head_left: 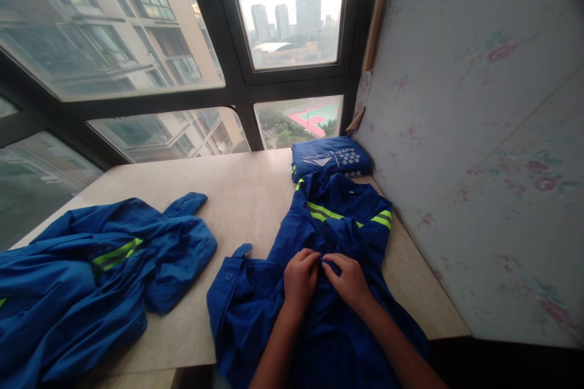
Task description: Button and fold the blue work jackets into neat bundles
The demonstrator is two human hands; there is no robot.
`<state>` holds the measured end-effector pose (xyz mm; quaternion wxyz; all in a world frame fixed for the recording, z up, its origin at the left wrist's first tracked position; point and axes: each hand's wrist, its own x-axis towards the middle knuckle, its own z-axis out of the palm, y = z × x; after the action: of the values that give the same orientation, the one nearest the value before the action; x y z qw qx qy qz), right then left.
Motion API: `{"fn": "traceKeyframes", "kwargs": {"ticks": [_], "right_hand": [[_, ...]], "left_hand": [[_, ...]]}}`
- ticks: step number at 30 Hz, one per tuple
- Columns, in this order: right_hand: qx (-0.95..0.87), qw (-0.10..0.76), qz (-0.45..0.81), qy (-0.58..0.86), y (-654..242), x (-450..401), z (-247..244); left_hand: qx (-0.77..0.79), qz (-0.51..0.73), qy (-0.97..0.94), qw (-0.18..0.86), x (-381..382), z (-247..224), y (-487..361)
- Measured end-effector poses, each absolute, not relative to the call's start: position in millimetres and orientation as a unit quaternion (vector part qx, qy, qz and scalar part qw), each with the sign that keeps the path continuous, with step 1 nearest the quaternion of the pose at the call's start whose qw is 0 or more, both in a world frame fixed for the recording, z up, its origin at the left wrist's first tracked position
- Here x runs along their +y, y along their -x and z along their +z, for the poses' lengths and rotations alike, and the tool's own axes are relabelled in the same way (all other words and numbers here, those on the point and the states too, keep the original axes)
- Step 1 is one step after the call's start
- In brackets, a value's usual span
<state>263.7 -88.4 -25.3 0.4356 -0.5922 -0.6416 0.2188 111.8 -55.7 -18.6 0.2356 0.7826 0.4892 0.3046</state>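
Note:
A blue garment (337,334) with yellow-green stripes lies spread from the right part of the ledge down over its front edge. Both hands meet at its middle, close together. My left hand (301,276) pinches the blue cloth between thumb and fingers. Just to the right, my right hand (347,279) also has its fingertips closed on the cloth. What lies exactly between the fingertips is too small to make out. A buttoned cuff (229,276) of the garment rests left of my left hand.
Another blue garment (177,249) lies crumpled at the left of the pale ledge (246,194). A folded blue bundle (331,156) with white print sits at the back right. Windows (287,12) stand behind, and a flowered wall (479,134) bounds the right side.

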Motion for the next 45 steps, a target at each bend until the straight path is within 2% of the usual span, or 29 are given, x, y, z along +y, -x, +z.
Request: {"fn": "traceKeyframes", "kwargs": {"ticks": [7,13,22,28,33,36,39,42,45], "right_hand": [[-0.601,0.343,0.163,0.703,-248.4,-80.6,-25.9],[-0.583,0.28,0.181,0.741,-245.5,-76.2,-18.3],[-0.564,0.289,0.201,0.747,-253.9,-70.3,-20.0],[-0.566,0.371,0.199,0.709,-288.0,-72.1,-10.3],[-0.503,0.407,0.135,0.75,-352.1,-80.0,13.9],[-0.514,0.366,0.098,0.77,-368.8,-89.4,19.8],[-0.569,0.312,0.018,0.76,-360.2,-98.1,25.3],[-0.626,0.352,-0.058,0.694,-333.1,-98.4,41.2],[-0.695,0.384,-0.04,0.606,-297.8,-84.3,58.8]], "left_hand": [[0.485,0.335,-0.76,0.275,-52.6,-25.7,-111.7],[0.476,0.348,-0.758,0.279,-51.1,-28.6,-109.2],[0.463,0.388,-0.743,0.287,-52.8,-28.9,-108.3],[0.506,0.371,-0.747,0.221,-53.6,-16.6,-86.9],[0.57,0.409,-0.692,0.169,-42.8,5.6,-45.7],[0.594,0.409,-0.68,0.127,-42.8,14.1,-34.8],[0.579,0.385,-0.716,0.066,-52.7,23.5,-40.4],[0.525,0.388,-0.757,0.023,-63.1,38.3,-58.4],[0.45,0.396,-0.797,0.072,-59.8,51.9,-84.7]]}}
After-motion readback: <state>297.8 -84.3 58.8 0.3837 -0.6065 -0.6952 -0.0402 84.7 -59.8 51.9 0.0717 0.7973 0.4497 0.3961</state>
